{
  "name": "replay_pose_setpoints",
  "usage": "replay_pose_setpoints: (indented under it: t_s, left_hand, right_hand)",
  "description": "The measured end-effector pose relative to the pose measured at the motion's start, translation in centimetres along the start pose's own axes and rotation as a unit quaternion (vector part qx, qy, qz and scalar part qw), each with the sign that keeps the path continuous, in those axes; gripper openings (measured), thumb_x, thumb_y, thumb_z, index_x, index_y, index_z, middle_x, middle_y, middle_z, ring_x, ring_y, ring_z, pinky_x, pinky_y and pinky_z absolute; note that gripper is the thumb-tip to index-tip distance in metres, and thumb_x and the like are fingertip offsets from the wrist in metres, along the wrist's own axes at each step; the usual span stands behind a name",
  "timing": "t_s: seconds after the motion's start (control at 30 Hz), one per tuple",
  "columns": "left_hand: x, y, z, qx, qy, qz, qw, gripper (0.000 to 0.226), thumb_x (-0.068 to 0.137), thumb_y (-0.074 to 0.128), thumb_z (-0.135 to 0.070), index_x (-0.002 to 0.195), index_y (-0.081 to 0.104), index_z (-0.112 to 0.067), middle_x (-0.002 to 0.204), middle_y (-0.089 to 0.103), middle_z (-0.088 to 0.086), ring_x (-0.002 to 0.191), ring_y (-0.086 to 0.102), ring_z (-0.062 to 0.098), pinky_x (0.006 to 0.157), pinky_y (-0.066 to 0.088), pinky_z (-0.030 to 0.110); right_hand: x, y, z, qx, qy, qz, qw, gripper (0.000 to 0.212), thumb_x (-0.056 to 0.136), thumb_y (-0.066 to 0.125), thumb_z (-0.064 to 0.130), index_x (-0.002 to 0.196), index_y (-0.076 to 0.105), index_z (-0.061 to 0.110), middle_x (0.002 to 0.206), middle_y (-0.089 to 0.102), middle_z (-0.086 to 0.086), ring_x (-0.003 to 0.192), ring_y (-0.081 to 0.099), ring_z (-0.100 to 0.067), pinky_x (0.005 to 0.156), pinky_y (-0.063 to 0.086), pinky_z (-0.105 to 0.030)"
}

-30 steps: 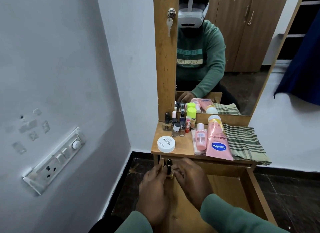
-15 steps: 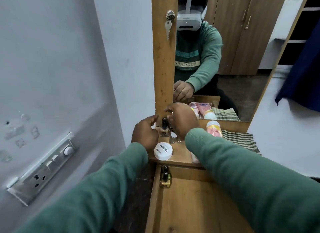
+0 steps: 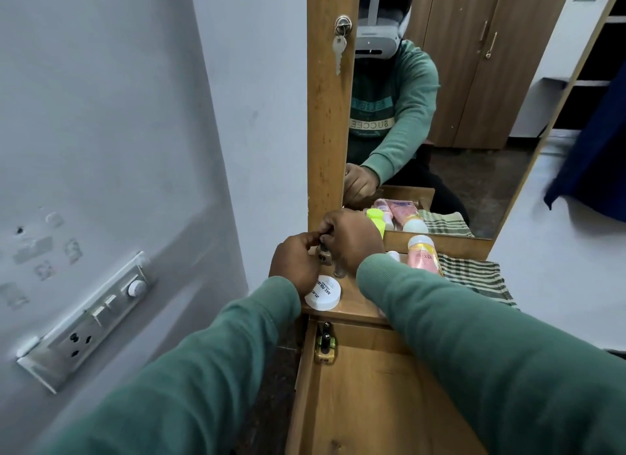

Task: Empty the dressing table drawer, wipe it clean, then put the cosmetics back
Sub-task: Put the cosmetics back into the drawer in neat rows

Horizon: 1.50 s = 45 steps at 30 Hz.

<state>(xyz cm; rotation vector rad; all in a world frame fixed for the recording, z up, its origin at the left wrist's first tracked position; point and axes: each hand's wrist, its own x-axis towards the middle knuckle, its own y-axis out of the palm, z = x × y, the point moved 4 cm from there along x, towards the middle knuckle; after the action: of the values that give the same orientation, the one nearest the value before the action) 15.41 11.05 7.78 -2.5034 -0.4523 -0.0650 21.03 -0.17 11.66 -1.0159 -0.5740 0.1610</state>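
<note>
Both my hands meet over the small bottles at the back left of the dressing table top (image 3: 352,310). My left hand (image 3: 294,266) pinches the dark cap of a small glass nail polish bottle (image 3: 323,255). My right hand (image 3: 352,241) curls over the neighbouring small bottles, fingertips on the same cap; what it holds underneath is hidden. The open wooden drawer (image 3: 366,404) lies below, with two small dark-capped bottles (image 3: 325,344) in its back left corner. A white round tub (image 3: 324,295) sits on the top by my left wrist.
A pink tube with a pale cap (image 3: 421,256) and a green striped cloth (image 3: 474,278) lie on the right of the top. A neon green cap (image 3: 375,217) stands by the mirror (image 3: 457,116). The wall with a switch plate (image 3: 84,322) is close on the left.
One second ago both hands were down in the drawer setting a bottle in its corner. They rose to the table top, and my left hand has now closed in on a bottle's cap.
</note>
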Motion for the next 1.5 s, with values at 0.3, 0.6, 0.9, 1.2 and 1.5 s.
replay_pose_setpoints:
  t_s: [0.3, 0.6, 0.9, 1.2, 1.5]
  left_hand:
    - [-4.8, -4.4, -3.0, 0.024, 0.095, -0.057, 0.993, 0.068, 0.083, 0.045, 0.012, 0.138, 0.063, -0.025, 0.137, 0.065, -0.005, 0.128, 0.056, 0.01, 0.104, 0.038, 0.018]
    - [-15.3, -2.6, 0.0, 0.003, 0.176, 0.058, 0.983, 0.061, 0.087, 0.052, 0.013, 0.13, 0.07, -0.026, 0.129, 0.068, -0.016, 0.124, 0.057, -0.006, 0.109, 0.044, 0.019]
    - [-16.7, 0.9, 5.0, 0.149, 0.094, 0.108, 0.978, 0.053, 0.093, 0.053, -0.008, 0.138, 0.062, -0.036, 0.132, 0.065, -0.017, 0.125, 0.054, 0.007, 0.108, 0.044, 0.035]
    - [-16.2, 1.9, 6.2, 0.243, 0.05, 0.122, 0.961, 0.058, 0.096, 0.046, -0.02, 0.148, 0.043, -0.045, 0.157, 0.028, -0.016, 0.142, 0.019, 0.015, 0.116, 0.024, 0.035]
    - [-16.3, 2.1, 6.6, 0.248, 0.051, 0.129, 0.959, 0.057, 0.099, 0.042, -0.027, 0.154, 0.032, -0.042, 0.161, 0.022, -0.013, 0.145, 0.015, 0.015, 0.118, 0.024, 0.038]
  right_hand:
    - [-3.4, -4.5, 2.5, 0.143, -0.034, -0.087, 0.985, 0.009, 0.085, 0.075, 0.011, 0.091, 0.079, 0.018, 0.093, 0.071, 0.004, 0.085, 0.066, -0.012, 0.079, 0.056, -0.037]
    - [-16.3, -3.7, 0.3, 0.185, -0.04, -0.02, 0.982, 0.006, 0.087, 0.077, 0.018, 0.091, 0.077, 0.022, 0.094, 0.069, 0.013, 0.085, 0.063, -0.005, 0.074, 0.056, -0.03]
    - [-19.2, 4.9, -2.2, 0.188, -0.014, 0.031, 0.982, 0.011, 0.089, 0.074, 0.017, 0.088, 0.074, 0.027, 0.096, 0.065, 0.019, 0.089, 0.062, -0.001, 0.076, 0.055, -0.029]
    - [-18.6, 6.7, -2.4, 0.164, -0.028, 0.038, 0.985, 0.011, 0.092, 0.07, 0.014, 0.09, 0.072, 0.024, 0.1, 0.064, 0.013, 0.089, 0.059, -0.001, 0.078, 0.05, -0.018]
    - [-18.4, 7.6, -2.6, 0.157, -0.023, 0.033, 0.987, 0.01, 0.095, 0.067, 0.019, 0.096, 0.07, 0.028, 0.104, 0.061, 0.018, 0.092, 0.057, 0.001, 0.077, 0.047, -0.011]
